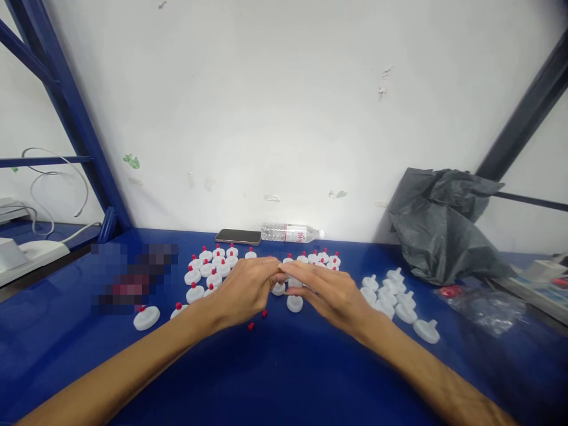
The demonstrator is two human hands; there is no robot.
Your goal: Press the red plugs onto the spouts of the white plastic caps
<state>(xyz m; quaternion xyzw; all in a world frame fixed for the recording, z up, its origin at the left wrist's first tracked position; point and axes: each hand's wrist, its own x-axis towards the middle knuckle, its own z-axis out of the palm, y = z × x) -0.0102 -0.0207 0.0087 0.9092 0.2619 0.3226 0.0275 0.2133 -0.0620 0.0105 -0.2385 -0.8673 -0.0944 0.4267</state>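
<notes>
In the middle of the head view my left hand (251,287) and my right hand (331,293) meet at the fingertips. The left fingers are curled closed. The right fingers lie pressed together over the left fingertips. Whatever they pinch is hidden. Just beneath them are several round white plastic nozzle lids (294,303), partly covered by the hands. Two loose small red caps (251,326) lie on the blue table near my left wrist. Left of my left hand stand several white lids with red caps on their spouts (192,276). Beyond my right hand are more red-capped lids (323,256).
Uncapped white lids (405,312) lie in a group at right. A grey plastic bag (444,225) and a clear bag (488,310) are farther right. A phone (238,236) and a water bottle (290,232) lie along the wall. Blue frame posts (75,112) flank the blue table (266,378).
</notes>
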